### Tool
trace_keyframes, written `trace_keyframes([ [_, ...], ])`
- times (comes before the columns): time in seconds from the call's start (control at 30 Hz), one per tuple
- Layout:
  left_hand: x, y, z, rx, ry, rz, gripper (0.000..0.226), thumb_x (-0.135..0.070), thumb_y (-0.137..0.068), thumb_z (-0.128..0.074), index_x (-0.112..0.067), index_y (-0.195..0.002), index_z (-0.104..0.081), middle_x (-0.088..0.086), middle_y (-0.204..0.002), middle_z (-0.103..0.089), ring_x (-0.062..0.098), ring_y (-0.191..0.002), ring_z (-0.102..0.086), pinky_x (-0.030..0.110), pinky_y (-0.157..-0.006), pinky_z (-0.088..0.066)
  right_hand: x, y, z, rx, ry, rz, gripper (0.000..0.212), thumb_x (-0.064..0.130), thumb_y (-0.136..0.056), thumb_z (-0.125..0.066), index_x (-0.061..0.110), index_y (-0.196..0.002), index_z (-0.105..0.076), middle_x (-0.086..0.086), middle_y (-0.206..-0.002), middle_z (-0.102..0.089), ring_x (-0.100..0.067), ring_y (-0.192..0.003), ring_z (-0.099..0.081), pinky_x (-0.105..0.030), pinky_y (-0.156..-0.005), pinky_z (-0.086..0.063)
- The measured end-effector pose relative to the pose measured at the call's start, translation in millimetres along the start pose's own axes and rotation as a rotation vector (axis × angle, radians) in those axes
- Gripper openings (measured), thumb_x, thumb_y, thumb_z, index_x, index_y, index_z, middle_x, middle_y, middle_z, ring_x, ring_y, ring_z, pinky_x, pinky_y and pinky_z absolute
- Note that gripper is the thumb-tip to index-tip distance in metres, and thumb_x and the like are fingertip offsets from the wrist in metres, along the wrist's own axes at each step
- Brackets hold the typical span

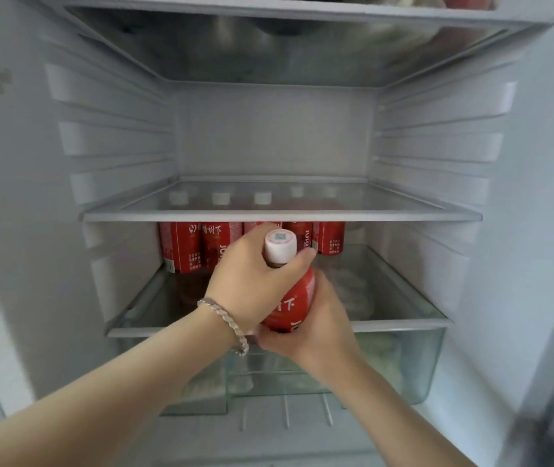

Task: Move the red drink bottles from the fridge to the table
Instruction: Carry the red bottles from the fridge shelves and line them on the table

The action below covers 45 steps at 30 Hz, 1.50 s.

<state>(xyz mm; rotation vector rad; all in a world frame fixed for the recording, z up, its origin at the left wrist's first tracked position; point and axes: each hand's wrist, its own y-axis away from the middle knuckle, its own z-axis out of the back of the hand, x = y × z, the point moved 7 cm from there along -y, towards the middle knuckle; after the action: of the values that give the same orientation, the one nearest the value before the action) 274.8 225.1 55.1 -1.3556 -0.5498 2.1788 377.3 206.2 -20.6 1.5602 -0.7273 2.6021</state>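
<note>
Red-labelled plastic drink bottles are standing in a row at the back of the lower glass fridge shelf, their white caps showing through the shelf above. In front, the braceleted left hand is gripping one white-capped red bottle round its neck while the right hand is wrapping its lower body, apparently steadying it for the lift out.

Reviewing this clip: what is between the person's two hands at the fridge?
One red drink bottle: the left hand grips its neck under the white cap, the right hand holds its lower body. Head view.
</note>
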Motion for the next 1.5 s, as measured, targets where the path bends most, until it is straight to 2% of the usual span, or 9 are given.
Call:
trace_keyframes([
  [0.2, 12.3, 2.7, 19.3, -0.2, 0.133, 0.069, 0.018, -0.013, -0.082, -0.065, -0.009, -0.069, -0.054, -0.002, -0.057, -0.056, 0.003, -0.048, -0.05, 0.013, -0.045, -0.04, 9.3, -22.5, -5.2, 0.57, 0.066, -0.001, 0.067, 0.002, -0.074, -0.073, 0.028, -0.128, -0.043, 0.02, -0.111, -0.058, -0.003, -0.11, -0.057, -0.019, -0.093, -0.047],
  [0.37, 27.4, 4.6, 31.5, -0.284, 0.097, 0.121, 0.02, -0.021, -0.081, -0.063, -0.022, -0.066, -0.051, -0.009, -0.055, -0.06, 0.017, -0.055, -0.058, 0.034, -0.057, -0.05, -68.1, -111.1, 18.1, 0.049, 0.075, -0.293, 0.045, 0.008, -0.078, -0.064, 0.007, -0.122, -0.053, -0.006, -0.116, -0.062, -0.023, -0.109, -0.06, -0.03, -0.088, -0.05],
  [0.47, 32.4, 4.3, 32.3, -0.287, 0.065, 0.142, 0.018, -0.028, -0.08, -0.063, -0.024, -0.066, -0.051, -0.015, -0.057, -0.06, 0.018, -0.059, -0.061, 0.039, -0.062, -0.054, -98.0, -158.0, 31.1, -0.183, 0.052, -0.377, 0.076, 0.024, -0.062, -0.08, 0.005, -0.128, -0.046, -0.013, -0.123, -0.058, -0.027, -0.115, -0.057, -0.037, -0.098, -0.048],
  [0.67, 33.1, 3.5, 33.3, -0.284, 0.051, 0.134, 0.017, -0.034, -0.078, -0.062, -0.027, -0.067, -0.052, -0.018, -0.057, -0.061, 0.014, -0.059, -0.061, 0.035, -0.06, -0.053, -104.3, -189.3, 33.6, -0.222, 0.027, -0.43, 0.093, 0.008, -0.067, -0.078, -0.002, -0.141, -0.023, -0.017, -0.136, -0.048, -0.029, -0.127, -0.048, -0.035, -0.109, -0.038],
  [0.87, 31.6, 3.4, 32.7, -0.308, 0.051, 0.111, 0.021, -0.034, -0.077, -0.06, -0.028, -0.062, -0.047, -0.023, -0.056, -0.058, 0.007, -0.052, -0.054, 0.027, -0.057, -0.043, -112.1, -189.5, 39.3, -0.209, 0.085, -0.575, 0.103, 0.021, -0.072, -0.079, -0.001, -0.145, -0.011, -0.019, -0.147, -0.021, -0.031, -0.136, -0.029, -0.036, -0.109, -0.034],
  [0.97, 32.4, 4.0, 31.8, -0.309, 0.052, 0.111, 0.021, -0.033, -0.077, -0.06, -0.028, -0.062, -0.047, -0.023, -0.055, -0.058, 0.005, -0.05, -0.052, 0.025, -0.056, -0.041, -114.6, -196.4, 43.3, -0.254, 0.041, -0.531, 0.097, 0.019, -0.07, -0.082, -0.003, -0.142, -0.021, -0.017, -0.145, -0.03, -0.027, -0.133, -0.036, -0.032, -0.108, -0.036],
  [1.1, 33.6, 3.0, 31.9, -0.311, 0.045, 0.114, 0.024, -0.032, -0.079, -0.062, -0.028, -0.062, -0.046, -0.022, -0.05, -0.056, 0.008, -0.049, -0.052, 0.028, -0.054, -0.042, -96.3, -209.6, 41.0, -0.182, -0.083, -0.349, 0.054, 0.01, -0.08, -0.073, 0.006, -0.129, -0.051, -0.009, -0.133, -0.054, -0.023, -0.124, -0.05, -0.026, -0.101, -0.038],
  [1.33, 31.4, 2.9, 33.7, -0.299, 0.012, 0.115, 0.021, -0.033, -0.079, -0.063, -0.026, -0.065, -0.049, -0.009, -0.057, -0.059, 0.016, -0.06, -0.06, 0.038, -0.065, -0.055, -69.5, -162.7, 46.9, -0.306, 0.038, -0.203, 0.052, 0.018, -0.069, -0.082, 0.007, -0.115, -0.06, -0.009, -0.118, -0.064, -0.022, -0.11, -0.061, -0.024, -0.085, -0.043],
  [1.5, 27.2, 4.3, 36.4, -0.296, 0.008, 0.117, 0.017, -0.033, -0.08, -0.064, -0.022, -0.074, -0.053, -0.008, -0.066, -0.063, 0.012, -0.068, -0.064, 0.043, -0.069, -0.056, -58.7, -105.7, 48.1, -0.298, 0.151, -0.239, 0.081, 0.043, -0.055, -0.081, 0.01, -0.121, -0.049, -0.005, -0.111, -0.06, -0.024, -0.099, -0.063, -0.038, -0.082, -0.054],
])
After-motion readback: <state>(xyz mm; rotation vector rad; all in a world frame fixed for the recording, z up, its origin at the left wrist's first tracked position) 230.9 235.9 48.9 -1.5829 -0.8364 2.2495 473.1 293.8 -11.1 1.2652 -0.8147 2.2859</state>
